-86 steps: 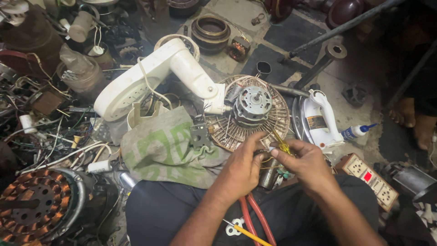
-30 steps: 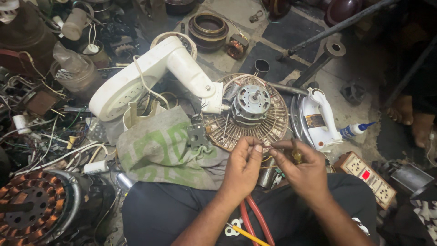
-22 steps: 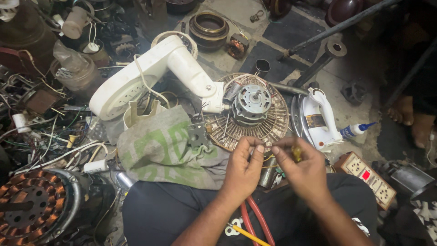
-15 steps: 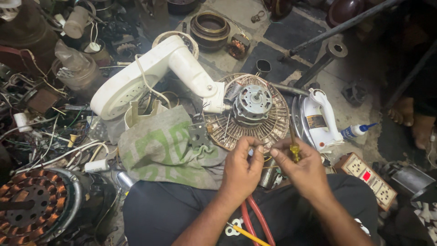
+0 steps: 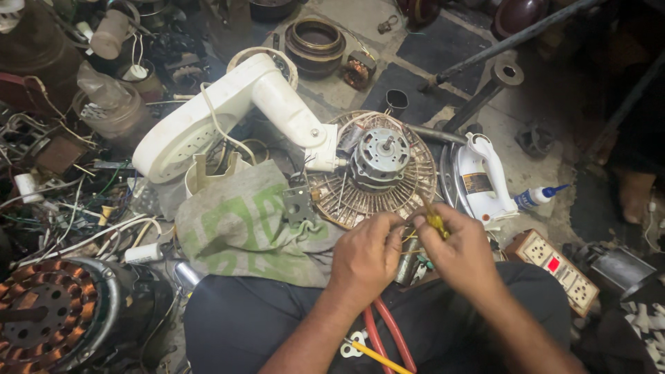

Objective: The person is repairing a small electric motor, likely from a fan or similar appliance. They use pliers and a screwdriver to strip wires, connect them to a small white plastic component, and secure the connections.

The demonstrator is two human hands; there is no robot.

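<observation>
Cluttered floor; white fan stand point(image 5: 228, 114) lying flat, motor point(image 5: 380, 156) on wire grille point(image 5: 346, 201) at centre; left hand point(image 5: 365, 255) pinched on thin wires point(image 5: 409, 234), seemingly; right hand point(image 5: 463, 248) closed round yellow-handled tool point(image 5: 436, 221), just below grille edge.

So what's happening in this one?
A person sits on the floor among scrap parts, both hands together just below a fan motor mounted on its rear grille. The right hand pinches a small yellow piece; the left hand grips thin wires beside it. A white iron and a socket board lie to the right.
</observation>
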